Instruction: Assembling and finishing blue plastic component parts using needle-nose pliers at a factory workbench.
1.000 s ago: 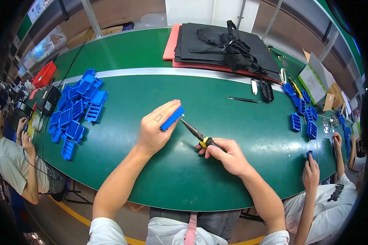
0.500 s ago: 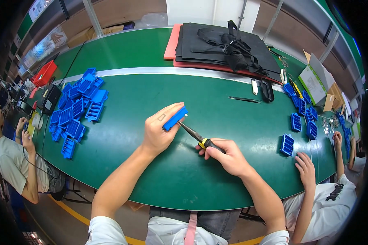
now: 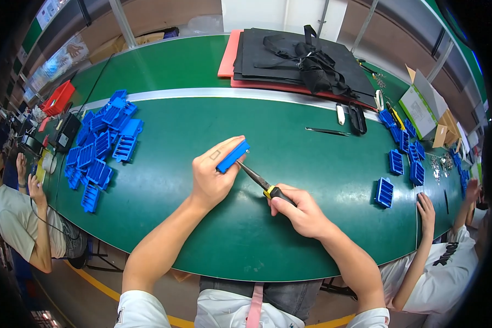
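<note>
**Blue part gripped in one hand, pliers in the other**

Far to the left of the left hand [image 3: 213,177] lies one heap of blue plastic trays [image 3: 101,147], more than a dozen, overlapping so much that an exact count cannot be made. The left hand comes in from the lower edge, forearm angled up and to the right, fingers curled and clamped around a single blue plastic part [image 3: 233,156], which it holds above the green table [image 3: 290,229] with its long side tilted. Just right of it, the right hand [image 3: 300,210] is closed around the yellow-and-black handles of one pair of needle-nose pliers [image 3: 259,181]; the dark tips point up-left and meet the lower end of the blue part. The two hands sit near each other but apart, joined only through tool and part.

Beyond the right hand, one pair of tweezers [image 3: 325,130] lies on the table. Further right stand about seven more blue trays [image 3: 384,192], those at the rim bent by the lens and hard to separate. A neighbour's hand [image 3: 425,210] rests flat beside the nearest tray; that person is cut off by the frame.
</note>
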A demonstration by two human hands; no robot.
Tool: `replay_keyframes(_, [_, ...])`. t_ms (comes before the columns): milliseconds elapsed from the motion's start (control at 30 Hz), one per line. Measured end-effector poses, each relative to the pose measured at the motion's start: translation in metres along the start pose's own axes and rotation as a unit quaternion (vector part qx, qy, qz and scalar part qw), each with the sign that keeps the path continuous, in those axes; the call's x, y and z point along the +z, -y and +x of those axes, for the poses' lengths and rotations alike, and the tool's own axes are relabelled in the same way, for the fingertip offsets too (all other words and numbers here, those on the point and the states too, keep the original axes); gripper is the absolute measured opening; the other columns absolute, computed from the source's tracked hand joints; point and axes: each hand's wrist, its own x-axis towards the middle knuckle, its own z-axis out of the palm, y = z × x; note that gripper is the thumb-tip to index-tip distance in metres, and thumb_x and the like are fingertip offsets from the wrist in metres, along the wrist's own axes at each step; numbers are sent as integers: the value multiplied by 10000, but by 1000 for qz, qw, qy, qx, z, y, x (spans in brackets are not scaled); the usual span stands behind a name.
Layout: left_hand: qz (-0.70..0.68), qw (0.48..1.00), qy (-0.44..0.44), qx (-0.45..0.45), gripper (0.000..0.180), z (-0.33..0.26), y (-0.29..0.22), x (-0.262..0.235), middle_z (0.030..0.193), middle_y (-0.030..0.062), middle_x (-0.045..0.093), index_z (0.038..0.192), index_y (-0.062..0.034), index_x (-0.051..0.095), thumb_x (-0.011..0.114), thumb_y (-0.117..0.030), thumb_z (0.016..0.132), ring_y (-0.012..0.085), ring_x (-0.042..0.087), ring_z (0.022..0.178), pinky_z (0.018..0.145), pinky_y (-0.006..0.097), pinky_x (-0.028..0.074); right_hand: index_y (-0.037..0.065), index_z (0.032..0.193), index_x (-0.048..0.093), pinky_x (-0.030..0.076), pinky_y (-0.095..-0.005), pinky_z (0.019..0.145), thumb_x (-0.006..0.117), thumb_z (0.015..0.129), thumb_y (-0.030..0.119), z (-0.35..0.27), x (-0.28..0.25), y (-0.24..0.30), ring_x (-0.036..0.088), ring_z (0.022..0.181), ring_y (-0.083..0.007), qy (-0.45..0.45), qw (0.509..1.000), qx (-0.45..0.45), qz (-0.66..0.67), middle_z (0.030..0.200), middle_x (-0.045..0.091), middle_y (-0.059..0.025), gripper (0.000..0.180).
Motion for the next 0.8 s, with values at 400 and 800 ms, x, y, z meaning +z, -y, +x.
replay_keyframes(400, [-9,1000,-29,-8,295,4,6,-2,1074,147,698,1074,18,668,703,35,781,246,685,953,843,316,526,-40,849,615,449,-286,756,533,958,165,-2,0,3,551,800,-133,-10,997,27,66,874,594,-72,247])
replay_keyframes(800, [17,999,-42,5,323,1,-3,1,1069,162,687,1092,8,661,709,45,774,267,681,942,823,321,533,-60,997,644,456,-274,667,571,937,149,-3,1,6,558,718,-122,8,1000,7,-12,874,635,-85,229])
